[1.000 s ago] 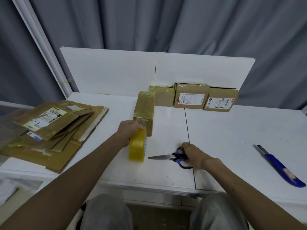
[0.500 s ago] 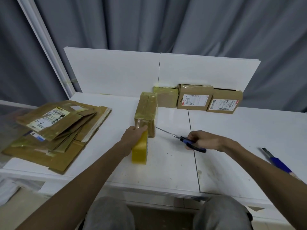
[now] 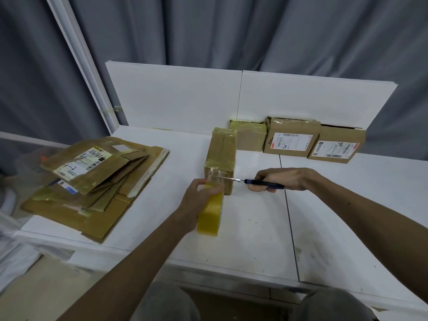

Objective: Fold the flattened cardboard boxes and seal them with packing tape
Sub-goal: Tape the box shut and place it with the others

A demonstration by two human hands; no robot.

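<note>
A taped cardboard box (image 3: 221, 154) lies in the middle of the white table (image 3: 254, 228). My left hand (image 3: 199, 195) grips a yellow roll of packing tape (image 3: 209, 214) standing on edge just in front of the box. A clear strip of tape (image 3: 213, 177) runs from the roll up to the box's near face. My right hand (image 3: 278, 180) grips blue-handled scissors (image 3: 261, 181), and their blades reach across that strip at the box's near end.
A pile of flattened cardboard boxes (image 3: 92, 181) lies at the left of the table. Three sealed boxes (image 3: 291, 141) stand in a row against the white back panel (image 3: 185, 98). Grey curtains hang behind. My knees show below the table's front edge.
My right hand picked the scissors up off the table and brought the blades left to the tape strip at the box. My left hand kept hold of the roll.
</note>
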